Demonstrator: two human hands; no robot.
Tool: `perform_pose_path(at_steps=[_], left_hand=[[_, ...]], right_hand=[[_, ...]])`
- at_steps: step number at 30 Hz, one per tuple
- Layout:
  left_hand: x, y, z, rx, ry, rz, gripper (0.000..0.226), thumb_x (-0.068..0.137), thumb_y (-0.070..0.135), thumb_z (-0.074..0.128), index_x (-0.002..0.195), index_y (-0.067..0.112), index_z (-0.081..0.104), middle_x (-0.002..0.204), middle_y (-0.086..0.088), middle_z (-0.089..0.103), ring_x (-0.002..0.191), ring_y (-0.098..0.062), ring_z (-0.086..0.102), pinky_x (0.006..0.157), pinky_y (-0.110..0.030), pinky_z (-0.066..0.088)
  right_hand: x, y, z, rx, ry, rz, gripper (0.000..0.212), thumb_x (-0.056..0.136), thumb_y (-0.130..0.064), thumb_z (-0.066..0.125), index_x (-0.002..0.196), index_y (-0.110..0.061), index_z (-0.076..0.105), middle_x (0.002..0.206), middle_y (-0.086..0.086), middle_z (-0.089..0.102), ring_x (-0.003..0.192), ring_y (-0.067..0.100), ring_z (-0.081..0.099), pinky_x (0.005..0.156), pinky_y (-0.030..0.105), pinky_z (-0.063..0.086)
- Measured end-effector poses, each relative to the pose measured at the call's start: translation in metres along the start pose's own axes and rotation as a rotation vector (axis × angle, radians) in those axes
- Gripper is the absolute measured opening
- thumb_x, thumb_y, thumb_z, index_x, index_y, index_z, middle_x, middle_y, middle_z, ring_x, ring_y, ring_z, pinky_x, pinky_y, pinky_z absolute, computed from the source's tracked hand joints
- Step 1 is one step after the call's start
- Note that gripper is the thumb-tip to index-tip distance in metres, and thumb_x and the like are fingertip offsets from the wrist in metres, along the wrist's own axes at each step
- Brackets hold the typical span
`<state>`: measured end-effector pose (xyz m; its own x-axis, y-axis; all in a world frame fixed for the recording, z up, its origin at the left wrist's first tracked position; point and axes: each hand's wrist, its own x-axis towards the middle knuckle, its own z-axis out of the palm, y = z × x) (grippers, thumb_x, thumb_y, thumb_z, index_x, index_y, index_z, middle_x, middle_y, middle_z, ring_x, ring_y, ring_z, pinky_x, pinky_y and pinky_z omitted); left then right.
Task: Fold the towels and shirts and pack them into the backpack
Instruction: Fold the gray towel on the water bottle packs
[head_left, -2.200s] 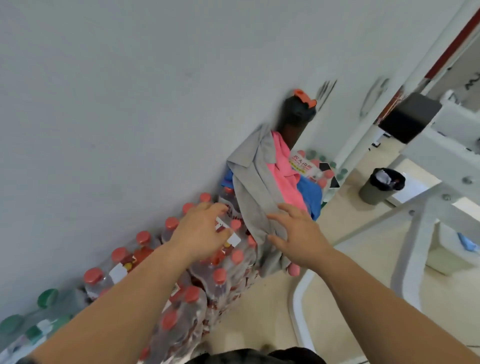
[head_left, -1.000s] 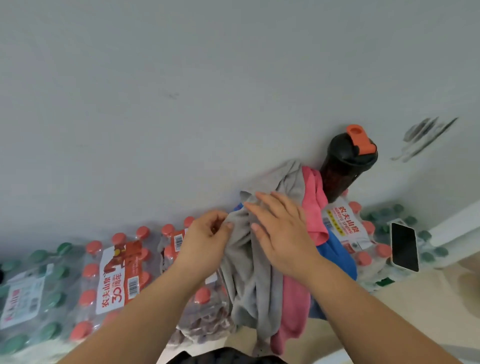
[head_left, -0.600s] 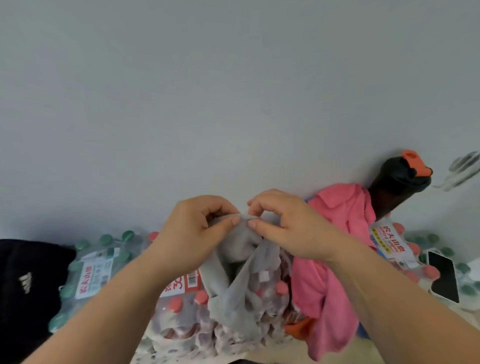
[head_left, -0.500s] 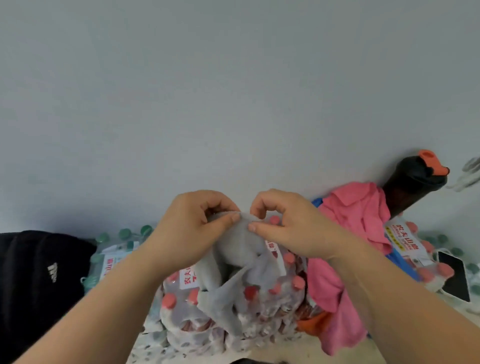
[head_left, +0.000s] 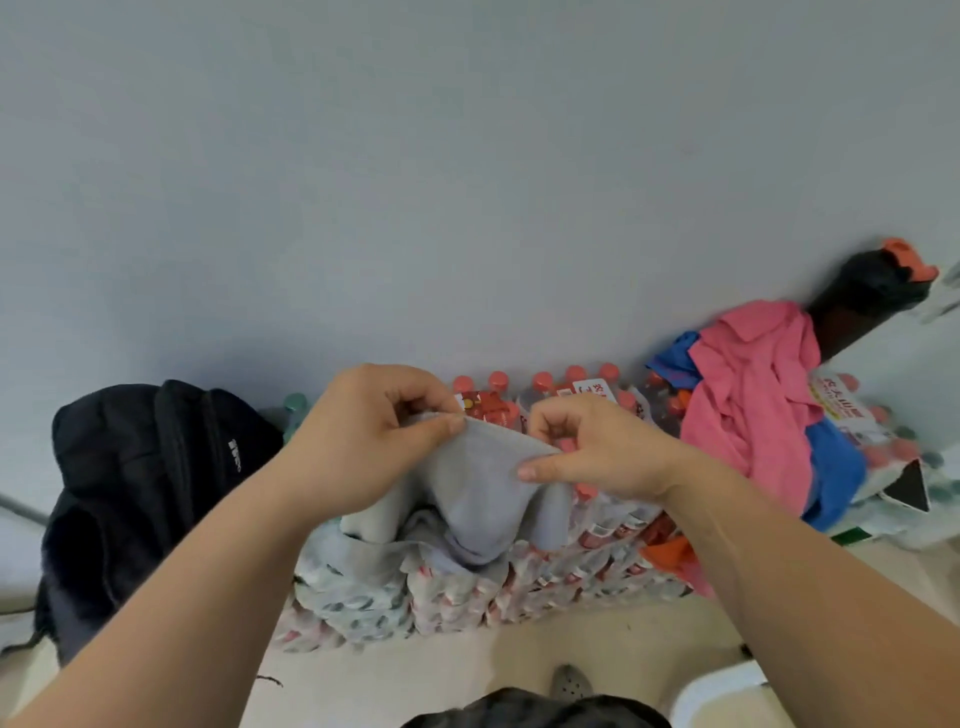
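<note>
Shrink-wrapped packs of water bottles (head_left: 519, 577) line a pale grey wall (head_left: 467, 182), a black backpack (head_left: 140, 483) beside them at left. Above the packs, the left hand (head_left: 374, 436) and right hand (head_left: 592, 452) each pinch the grey shirt's (head_left: 478, 493) top edge, which runs left to right while the cloth hangs down.

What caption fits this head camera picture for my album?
Left hand and right hand pinch a gray cloth over bottle packs, backpack nearby.

We hold the grey garment (head_left: 483, 493) up by its top edge, our left hand (head_left: 363, 441) and right hand (head_left: 597, 457) each pinching it, the rest sagging crumpled onto the bottle packs (head_left: 519, 577). To the right the pink shirt (head_left: 748, 395), collared and rumpled, lies draped over a blue cloth (head_left: 831, 467). Far left, the black backpack (head_left: 140, 467) slumps against the wall
</note>
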<state>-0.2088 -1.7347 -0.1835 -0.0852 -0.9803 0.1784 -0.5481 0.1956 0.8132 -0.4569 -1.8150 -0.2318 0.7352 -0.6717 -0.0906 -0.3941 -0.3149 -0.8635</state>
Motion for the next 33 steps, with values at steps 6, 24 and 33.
perform_pose_path(at_steps=[6,24,33], left_hand=[[-0.009,-0.027,-0.007,0.507,-0.017,0.069,0.014,0.089,0.032,0.056,0.082,0.026,0.066,0.077,0.01,0.062,0.075,-0.014,0.057,0.065,-0.032,0.044],[-0.001,-0.087,0.007,-0.098,-0.224,-0.351,0.014,0.093,0.018,0.069,0.081,0.011,0.066,0.061,0.006,0.058,0.054,-0.009,0.046,0.054,-0.023,0.037],[0.024,-0.133,0.069,0.332,-0.234,-0.455,0.034,0.096,0.046,0.058,0.081,0.015,0.061,0.075,-0.002,0.064,0.072,-0.021,0.06,0.068,-0.034,0.048]], right_hand=[[-0.009,0.02,0.004,-0.125,-0.179,0.239,0.026,0.084,-0.022,0.077,0.073,-0.018,0.054,0.068,-0.01,0.053,0.065,0.008,0.05,0.061,0.027,0.04],[-0.071,0.039,-0.06,0.079,0.114,0.433,0.019,0.082,-0.024,0.082,0.091,-0.009,0.075,0.08,0.01,0.069,0.076,0.015,0.058,0.071,0.028,0.046],[-0.044,0.111,-0.036,0.448,0.552,0.646,0.015,0.1,-0.015,0.059,0.1,-0.012,0.074,0.072,-0.005,0.069,0.055,0.004,0.06,0.045,0.018,0.041]])
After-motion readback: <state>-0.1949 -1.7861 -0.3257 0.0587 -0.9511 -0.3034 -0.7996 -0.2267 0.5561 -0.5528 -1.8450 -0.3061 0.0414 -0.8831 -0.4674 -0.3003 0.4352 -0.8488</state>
